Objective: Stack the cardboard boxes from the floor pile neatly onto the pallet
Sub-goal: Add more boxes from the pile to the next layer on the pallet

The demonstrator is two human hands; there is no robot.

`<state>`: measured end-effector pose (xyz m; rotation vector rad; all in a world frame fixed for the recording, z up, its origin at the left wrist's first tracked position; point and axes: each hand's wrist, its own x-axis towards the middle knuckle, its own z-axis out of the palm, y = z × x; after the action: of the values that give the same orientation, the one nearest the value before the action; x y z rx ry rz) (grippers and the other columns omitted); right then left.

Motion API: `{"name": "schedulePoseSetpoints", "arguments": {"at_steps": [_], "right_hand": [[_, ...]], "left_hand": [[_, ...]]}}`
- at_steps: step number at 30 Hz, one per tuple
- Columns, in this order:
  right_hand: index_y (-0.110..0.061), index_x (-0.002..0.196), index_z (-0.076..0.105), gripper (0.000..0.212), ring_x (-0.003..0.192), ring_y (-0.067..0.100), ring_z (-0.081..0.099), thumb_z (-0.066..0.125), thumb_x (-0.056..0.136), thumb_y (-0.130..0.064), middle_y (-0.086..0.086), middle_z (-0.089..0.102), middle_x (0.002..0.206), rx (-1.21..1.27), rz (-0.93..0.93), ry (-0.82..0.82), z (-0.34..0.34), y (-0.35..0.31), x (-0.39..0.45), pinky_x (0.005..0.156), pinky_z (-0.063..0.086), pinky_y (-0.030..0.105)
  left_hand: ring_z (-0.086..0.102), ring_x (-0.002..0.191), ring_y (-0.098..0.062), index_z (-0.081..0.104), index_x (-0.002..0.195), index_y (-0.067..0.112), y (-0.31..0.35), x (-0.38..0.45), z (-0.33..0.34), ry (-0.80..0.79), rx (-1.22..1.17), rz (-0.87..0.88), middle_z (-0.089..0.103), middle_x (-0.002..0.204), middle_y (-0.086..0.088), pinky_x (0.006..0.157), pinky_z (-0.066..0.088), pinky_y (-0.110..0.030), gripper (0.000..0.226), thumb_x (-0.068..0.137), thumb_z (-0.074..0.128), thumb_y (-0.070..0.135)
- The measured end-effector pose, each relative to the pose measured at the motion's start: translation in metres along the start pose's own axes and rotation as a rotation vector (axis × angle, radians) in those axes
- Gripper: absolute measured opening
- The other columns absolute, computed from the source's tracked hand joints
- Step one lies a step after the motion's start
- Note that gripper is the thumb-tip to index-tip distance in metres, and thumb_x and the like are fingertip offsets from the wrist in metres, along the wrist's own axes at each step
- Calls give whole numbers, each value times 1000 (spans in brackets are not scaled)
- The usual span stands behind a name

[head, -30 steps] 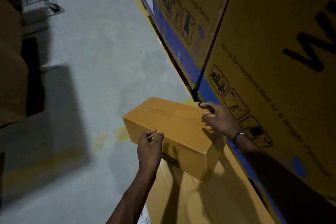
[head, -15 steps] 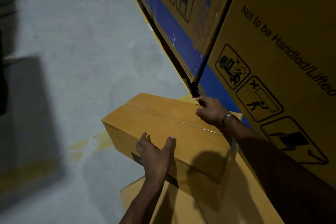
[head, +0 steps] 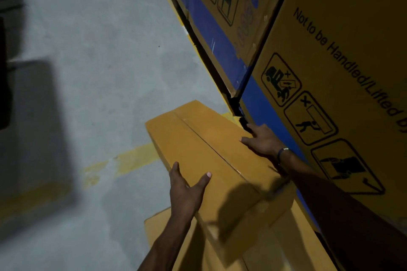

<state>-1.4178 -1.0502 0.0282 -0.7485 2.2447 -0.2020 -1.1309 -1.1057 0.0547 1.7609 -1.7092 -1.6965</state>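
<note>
Big cartons [head: 343,55] crowd box [head: 211,149], apparently touching.

Open floor [head: 99,72] left, tall cartons [head: 352,28] walling right

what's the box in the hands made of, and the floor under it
Box: looks like plain corrugated cardboard, matt tan, with a centre seam where two top flaps meet. Floor: seems bare concrete, dull grey and mottled, with worn yellow painted lines. Left hand and right hand grip the box's edges.
</note>
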Motion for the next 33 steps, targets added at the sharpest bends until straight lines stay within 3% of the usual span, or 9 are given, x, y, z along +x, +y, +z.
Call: {"name": "schedulePoseSetpoints", "arguments": {"at_steps": [2,7,10,13,16,19,21,28,33], "right_hand": [[-29,140,59,106,121,32,59,50,61,-98,11,60,135,91,34,-15,12,31,5,103,51,51],[-29,131,65,101,106,22,64,57,56,-97,2,63,119,237,-9,7,24,60,-42,94,57,49],[-31,127,67,94,106,21,65,62,58,-94,3,62,120,272,-47,-1,25,64,-68,94,58,49],[-28,133,64,107,106,21,67,64,52,-97,3,61,126,332,-69,12,19,56,-97,95,58,48],[-25,134,63,114,106,21,67,62,47,-99,4,60,129,371,-107,42,6,36,-135,96,58,48],[-26,131,65,107,105,21,67,66,50,-96,4,61,127,381,-155,65,-5,26,-172,93,59,50],[-27,133,64,105,107,22,67,68,52,-94,4,61,129,396,-174,79,-19,7,-212,92,59,51],[-18,136,61,58,116,21,63,74,87,-46,1,66,130,385,-303,158,-87,-77,-420,95,56,47],[-20,125,62,29,94,4,64,68,98,-26,-11,68,106,401,-403,128,-115,-103,-566,64,48,15]], "left_hand": [[37,148,-27,15,162,34,-3,-2,-5,-5,-15,-18,29,167,2,113,42,-44,109,79,82,54],[47,139,-26,18,160,38,-6,-34,-20,-51,-48,-41,38,162,3,110,47,-48,107,79,85,50],[42,144,-25,17,162,34,-5,-65,-31,-48,-53,-22,34,164,3,112,42,-41,107,80,85,45],[38,147,-23,18,162,35,-1,-101,-48,-22,-65,-16,32,165,5,109,38,-34,105,81,85,45],[47,133,-17,19,161,35,11,-147,-71,15,-112,-2,41,157,8,105,41,-31,104,81,86,42],[47,119,-12,20,161,36,27,-200,-94,52,-136,22,45,146,10,100,42,-31,103,82,86,39],[50,121,-17,19,159,38,36,-236,-110,80,-146,48,45,151,6,102,47,-37,104,81,86,41],[50,117,-16,21,160,36,67,-386,-176,170,-206,157,44,143,7,98,49,-36,103,81,87,36],[53,120,-18,23,158,39,75,-512,-226,215,-262,194,46,141,8,95,50,-34,102,79,88,35]]}}
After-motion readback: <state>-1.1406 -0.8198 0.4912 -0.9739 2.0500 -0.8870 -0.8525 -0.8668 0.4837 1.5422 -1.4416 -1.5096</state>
